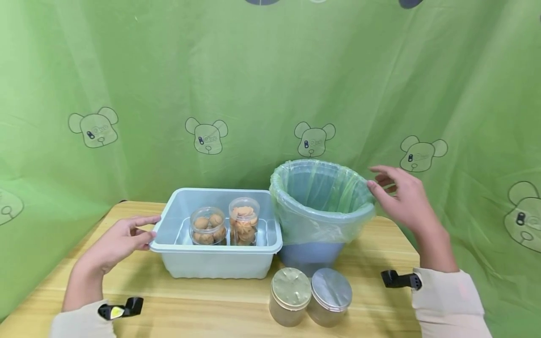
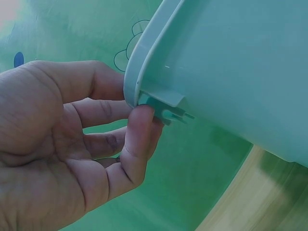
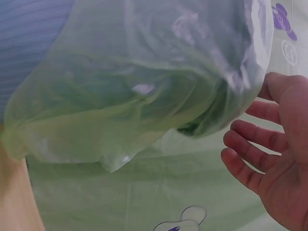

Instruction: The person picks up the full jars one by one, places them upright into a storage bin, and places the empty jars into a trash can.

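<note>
My left hand (image 1: 127, 237) pinches the left rim of a pale blue plastic tub (image 1: 217, 263). In the left wrist view, the fingertips (image 2: 139, 120) press against the tub's rim near a corner. Inside the tub stand two clear jars: a low jar of round cookies (image 1: 207, 227) and a taller jar of swirled cookies (image 1: 243, 225). Right of the tub is a blue trash can (image 1: 310, 253) lined with a translucent green bag (image 1: 321, 227). At the can's right rim is my right hand (image 1: 401, 197), its fingers relaxed and apart, the tips right at the bag's edge.
Two jars with metallic lids, a gold-lidded jar (image 1: 290, 286) and a silver-lidded jar (image 1: 331, 288), stand side by side in front of the trash can. Everything rests on a wooden table (image 1: 203, 310). A green curtain with bear heads (image 1: 253, 84) hangs behind.
</note>
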The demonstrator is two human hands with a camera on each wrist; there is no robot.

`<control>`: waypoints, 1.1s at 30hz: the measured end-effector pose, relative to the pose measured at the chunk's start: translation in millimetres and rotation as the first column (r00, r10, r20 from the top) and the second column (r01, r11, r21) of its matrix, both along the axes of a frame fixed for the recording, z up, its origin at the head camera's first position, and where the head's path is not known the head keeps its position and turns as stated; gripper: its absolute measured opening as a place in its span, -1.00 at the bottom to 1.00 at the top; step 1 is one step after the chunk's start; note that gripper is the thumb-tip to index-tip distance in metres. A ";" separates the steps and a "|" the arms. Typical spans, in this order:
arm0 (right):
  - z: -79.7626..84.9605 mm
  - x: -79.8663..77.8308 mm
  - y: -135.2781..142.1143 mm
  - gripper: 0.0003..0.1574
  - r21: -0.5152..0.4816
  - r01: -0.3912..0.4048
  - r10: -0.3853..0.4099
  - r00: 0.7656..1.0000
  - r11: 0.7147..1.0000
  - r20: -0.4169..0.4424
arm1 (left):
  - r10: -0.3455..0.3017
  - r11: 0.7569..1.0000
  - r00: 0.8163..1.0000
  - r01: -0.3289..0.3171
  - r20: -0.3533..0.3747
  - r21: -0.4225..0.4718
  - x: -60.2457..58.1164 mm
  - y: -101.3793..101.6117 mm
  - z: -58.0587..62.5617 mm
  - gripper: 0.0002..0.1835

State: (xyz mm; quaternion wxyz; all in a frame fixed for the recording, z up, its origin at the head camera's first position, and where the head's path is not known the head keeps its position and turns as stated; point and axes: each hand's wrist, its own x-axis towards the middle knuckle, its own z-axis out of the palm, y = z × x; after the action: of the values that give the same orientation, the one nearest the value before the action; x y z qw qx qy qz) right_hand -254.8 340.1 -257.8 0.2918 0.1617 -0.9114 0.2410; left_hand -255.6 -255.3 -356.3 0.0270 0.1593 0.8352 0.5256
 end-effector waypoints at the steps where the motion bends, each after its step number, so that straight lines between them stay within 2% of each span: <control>1: -3.1 0.5 2.0 -0.49 -0.024 0.014 -0.014 1.000 1.000 0.004 | 0.002 1.000 1.000 -0.002 -0.001 -0.001 0.0 0.1 -0.2 -0.41; 9: -33.2 -0.1 12.8 -0.50 -0.180 0.097 -0.093 0.995 0.979 0.029 | 0.005 1.000 1.000 -0.005 0.008 -0.001 0.2 0.5 -0.2 -0.41; 12: -43.9 -2.5 14.4 -0.51 -0.243 0.087 -0.081 0.996 0.966 0.035 | 0.010 1.000 1.000 -0.010 0.018 0.001 0.1 0.8 -0.5 -0.41; 15: -51.2 -4.6 14.1 -0.50 -0.346 0.062 -0.040 0.997 0.936 0.071 | 0.012 1.000 1.000 -0.012 0.024 0.001 -0.1 1.0 -0.5 -0.40; 21: -57.0 -2.5 8.8 -0.45 -0.497 0.037 0.027 0.992 0.867 0.120 | 0.019 1.000 1.000 -0.019 0.015 -0.008 -0.7 1.2 -0.3 -0.41; 33: -63.8 6.5 1.1 -0.39 -0.600 0.091 0.002 0.988 0.795 0.152 | 0.026 1.000 0.999 -0.026 0.032 -0.013 0.6 2.8 0.7 -0.40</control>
State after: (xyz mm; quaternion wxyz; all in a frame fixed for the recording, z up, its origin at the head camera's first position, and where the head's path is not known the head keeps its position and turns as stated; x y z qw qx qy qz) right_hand -248.3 341.2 -321.7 0.2670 0.0207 -0.8089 0.5234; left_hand -254.9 -252.5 -355.7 0.0344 0.1397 0.8400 0.5232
